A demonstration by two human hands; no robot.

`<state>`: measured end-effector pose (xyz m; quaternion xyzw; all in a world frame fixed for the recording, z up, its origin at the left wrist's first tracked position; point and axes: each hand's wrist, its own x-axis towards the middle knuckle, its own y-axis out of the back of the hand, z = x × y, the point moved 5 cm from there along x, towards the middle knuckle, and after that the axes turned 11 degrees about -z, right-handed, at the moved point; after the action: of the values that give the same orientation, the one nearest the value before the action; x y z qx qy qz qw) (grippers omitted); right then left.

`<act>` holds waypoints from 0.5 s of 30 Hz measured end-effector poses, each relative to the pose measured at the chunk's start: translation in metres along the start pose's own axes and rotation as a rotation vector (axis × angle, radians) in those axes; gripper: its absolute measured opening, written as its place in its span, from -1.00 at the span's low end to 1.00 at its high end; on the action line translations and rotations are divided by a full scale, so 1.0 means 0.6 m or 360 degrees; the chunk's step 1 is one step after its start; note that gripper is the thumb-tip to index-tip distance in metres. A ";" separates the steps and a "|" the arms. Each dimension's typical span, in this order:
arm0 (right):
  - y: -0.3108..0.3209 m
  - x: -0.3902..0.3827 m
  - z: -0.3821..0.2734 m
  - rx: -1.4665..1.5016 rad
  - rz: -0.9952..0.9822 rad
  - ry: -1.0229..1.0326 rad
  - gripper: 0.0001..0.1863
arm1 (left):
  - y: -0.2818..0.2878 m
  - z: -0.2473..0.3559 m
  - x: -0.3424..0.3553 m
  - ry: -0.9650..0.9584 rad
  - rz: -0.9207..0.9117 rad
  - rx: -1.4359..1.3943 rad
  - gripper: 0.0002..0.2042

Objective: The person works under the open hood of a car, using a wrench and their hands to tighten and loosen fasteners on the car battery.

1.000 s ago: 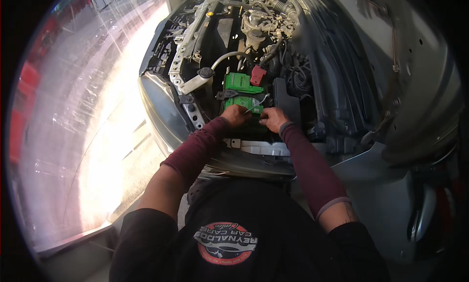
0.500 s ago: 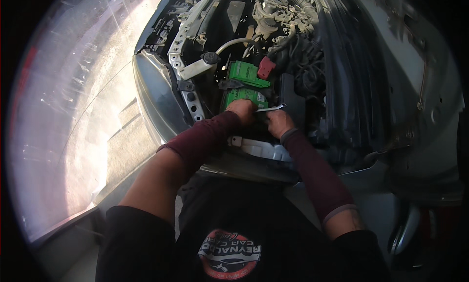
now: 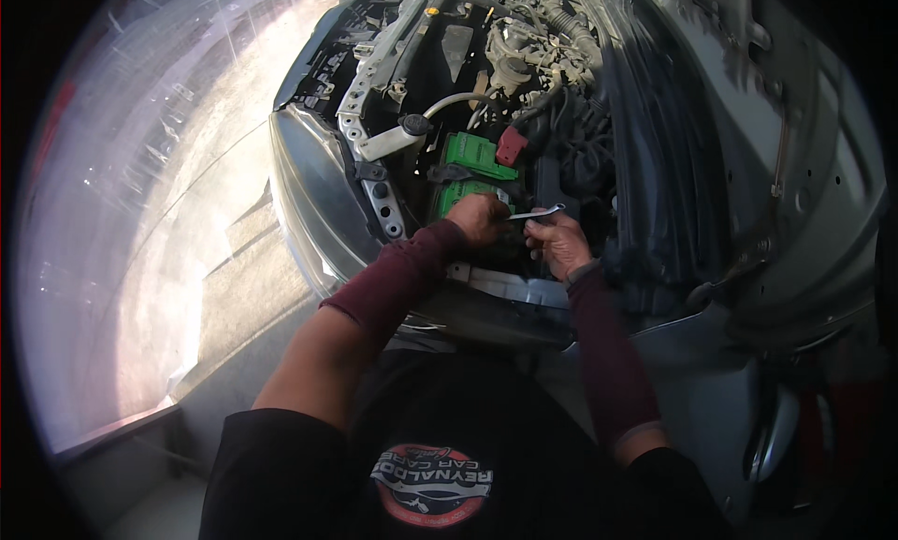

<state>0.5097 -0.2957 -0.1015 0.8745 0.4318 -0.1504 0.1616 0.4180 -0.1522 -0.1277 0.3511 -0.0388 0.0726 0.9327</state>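
A silver wrench (image 3: pixel 552 210) lies almost level between my hands, its ring end pointing right. My left hand (image 3: pixel 479 218) is closed at the wrench's left end, over the near edge of a green-topped car battery (image 3: pixel 479 151); its fingertips are partly hidden. My right hand (image 3: pixel 564 247) is closed, thumb and fingers pinched at the wrench's shaft. Across the battery top runs a dark hold-down strap (image 3: pixel 453 172). A red terminal cover (image 3: pixel 511 145) sits at the battery's far right corner. What lies under my left hand cannot be seen.
Left of the battery stands a whitish reservoir (image 3: pixel 388 144) with a black cap and hose. A metal crossmember (image 3: pixel 356 100) runs along the car's front, beside the headlight (image 3: pixel 313 180). A black box (image 3: pixel 548 180) and the engine (image 3: pixel 524 44) lie beyond. The fender edge (image 3: pixel 486 327) is against my body.
My right hand has turned and shifted right and slightly down, its fingers now at the wrench. The wrench and my left hand have moved a little right; the whole view has shifted somewhat too.
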 end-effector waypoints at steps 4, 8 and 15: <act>0.003 -0.028 -0.002 0.0699 -0.0265 0.0175 -0.79 | 0.001 0.057 -0.008 -0.0146 -0.0201 -0.0110 -0.69; 0.050 -0.057 -0.008 0.0666 -0.0047 0.0405 -0.81 | 0.038 -0.002 -0.023 0.0062 -0.0174 -0.0064 -0.37; 0.007 -0.060 -0.006 -0.0156 -0.0444 0.0220 -0.82 | 0.001 -0.025 -0.018 -0.0082 -0.0419 0.0337 -0.56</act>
<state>0.4926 -0.3220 -0.0834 0.8055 0.5659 -0.0896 0.1515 0.4075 -0.1429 -0.1400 0.4512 -0.0084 -0.0556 0.8906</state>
